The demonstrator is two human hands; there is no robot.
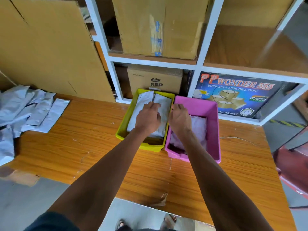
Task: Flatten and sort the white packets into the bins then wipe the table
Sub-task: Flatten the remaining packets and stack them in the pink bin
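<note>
Both arms reach across the wooden table (93, 147) to two bins set side by side against the white shelf unit (198, 64): the left hand (147, 118) lies on the white packets (164, 105) stacked in the yellow bin (126, 124), its fingers bent down onto the top one, though I cannot tell whether they grip it. The right hand (180, 120) hangs over the near rim of the pink bin (214, 130), fingers curled, a white packet (199, 129) lying inside beneath it. A rumpled heap of more packets (25, 110) waits at the table's far left edge.
</note>
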